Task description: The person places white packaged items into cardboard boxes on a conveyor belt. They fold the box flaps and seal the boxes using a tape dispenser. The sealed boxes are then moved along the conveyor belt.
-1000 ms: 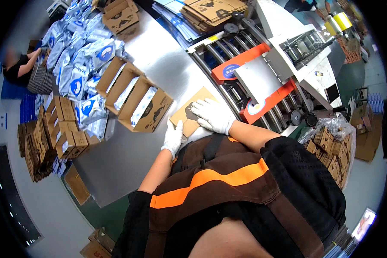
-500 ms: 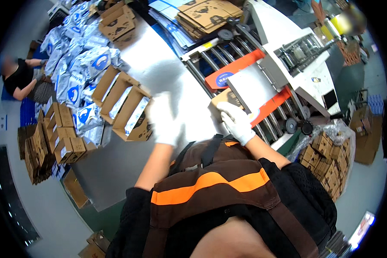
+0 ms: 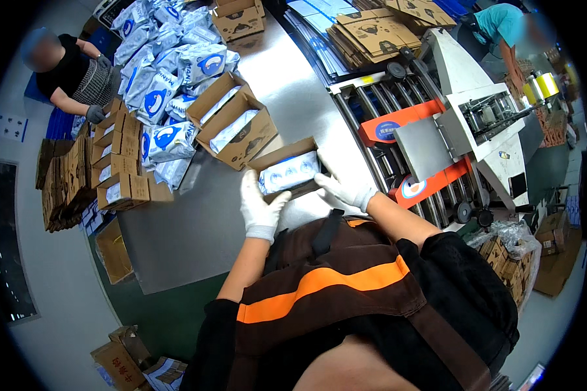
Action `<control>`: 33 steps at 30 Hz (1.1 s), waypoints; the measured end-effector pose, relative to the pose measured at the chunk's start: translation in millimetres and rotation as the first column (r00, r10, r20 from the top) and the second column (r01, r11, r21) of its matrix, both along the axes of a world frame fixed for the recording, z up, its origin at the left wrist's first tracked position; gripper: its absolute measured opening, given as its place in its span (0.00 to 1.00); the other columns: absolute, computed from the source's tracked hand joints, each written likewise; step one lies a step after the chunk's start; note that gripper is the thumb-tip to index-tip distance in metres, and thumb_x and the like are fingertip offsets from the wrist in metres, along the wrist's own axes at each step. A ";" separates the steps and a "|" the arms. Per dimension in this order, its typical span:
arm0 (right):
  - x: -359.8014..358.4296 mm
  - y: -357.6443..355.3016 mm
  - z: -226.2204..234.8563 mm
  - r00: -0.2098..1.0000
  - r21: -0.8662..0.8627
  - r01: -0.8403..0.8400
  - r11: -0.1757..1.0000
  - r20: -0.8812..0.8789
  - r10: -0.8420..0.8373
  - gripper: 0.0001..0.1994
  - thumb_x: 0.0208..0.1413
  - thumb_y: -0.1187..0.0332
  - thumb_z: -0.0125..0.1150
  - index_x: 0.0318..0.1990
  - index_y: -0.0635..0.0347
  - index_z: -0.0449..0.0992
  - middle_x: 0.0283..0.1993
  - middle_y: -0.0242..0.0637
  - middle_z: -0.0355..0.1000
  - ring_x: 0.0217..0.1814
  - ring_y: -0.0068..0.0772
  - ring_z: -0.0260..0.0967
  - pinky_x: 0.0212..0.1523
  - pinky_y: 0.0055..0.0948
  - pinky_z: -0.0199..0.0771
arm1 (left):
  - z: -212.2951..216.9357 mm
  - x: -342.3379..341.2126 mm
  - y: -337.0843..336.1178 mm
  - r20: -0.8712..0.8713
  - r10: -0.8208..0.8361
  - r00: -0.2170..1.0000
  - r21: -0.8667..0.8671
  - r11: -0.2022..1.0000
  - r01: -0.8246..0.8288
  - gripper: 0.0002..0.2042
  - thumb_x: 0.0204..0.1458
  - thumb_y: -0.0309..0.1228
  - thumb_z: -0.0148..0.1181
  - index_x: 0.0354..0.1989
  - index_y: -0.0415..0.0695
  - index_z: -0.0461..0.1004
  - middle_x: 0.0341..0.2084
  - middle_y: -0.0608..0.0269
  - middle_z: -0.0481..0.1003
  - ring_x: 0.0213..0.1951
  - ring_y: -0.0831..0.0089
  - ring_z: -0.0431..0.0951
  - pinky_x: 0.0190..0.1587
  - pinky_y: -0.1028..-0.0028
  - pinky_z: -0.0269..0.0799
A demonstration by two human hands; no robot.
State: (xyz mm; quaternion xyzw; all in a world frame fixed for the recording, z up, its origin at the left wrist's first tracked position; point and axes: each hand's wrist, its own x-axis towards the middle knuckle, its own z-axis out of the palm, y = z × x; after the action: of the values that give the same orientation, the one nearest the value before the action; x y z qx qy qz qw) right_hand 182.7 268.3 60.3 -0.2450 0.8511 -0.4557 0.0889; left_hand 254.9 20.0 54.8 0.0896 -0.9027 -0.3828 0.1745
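In white gloves, both my hands grip an open cardboard box [image 3: 262, 160] low over the metal table [image 3: 195, 241]. My left hand [image 3: 259, 206] wraps its left end, thumb along the near edge. At the right end is my right hand [image 3: 343, 185], its fingers against the side wall. Inside the box lies a white and blue packet [image 3: 289, 172], filling most of the opening. Just beyond my left hand stand two more open boxes [image 3: 249, 144], each with a packet in it.
Right of my hands stands a box-sealing machine [image 3: 414, 133] with rollers and orange belts. White and blue bags [image 3: 156, 98] are heaped at the far left, near a gloved co-worker [image 3: 78, 75]. Flattened cartons [image 3: 375, 32] are stacked at the back. Another person [image 3: 502, 32] is beyond the machine.
My right hand has left a closed box at the sealing machine. Both hands now hold one open box, drawn from the row of three toward me. The view has swung left.
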 end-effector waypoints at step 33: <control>24.1 131.5 -9.5 0.928 0.383 0.333 0.861 -0.294 -0.228 0.25 0.61 0.60 0.58 0.62 0.66 0.71 0.68 0.55 0.66 0.73 0.58 0.60 0.74 0.49 0.56 | -98.9 -105.8 150.5 0.254 -0.630 0.734 0.086 0.770 0.632 0.40 0.55 0.39 0.69 0.72 0.38 0.55 0.61 0.42 0.68 0.61 0.47 0.72 0.60 0.47 0.74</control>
State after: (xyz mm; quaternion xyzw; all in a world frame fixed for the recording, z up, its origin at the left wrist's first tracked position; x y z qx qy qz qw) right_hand 206.8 399.9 50.7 -0.1450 0.9609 -0.2338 -0.0304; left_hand 149.1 170.5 -44.2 -0.1712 -0.8957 -0.4007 -0.0889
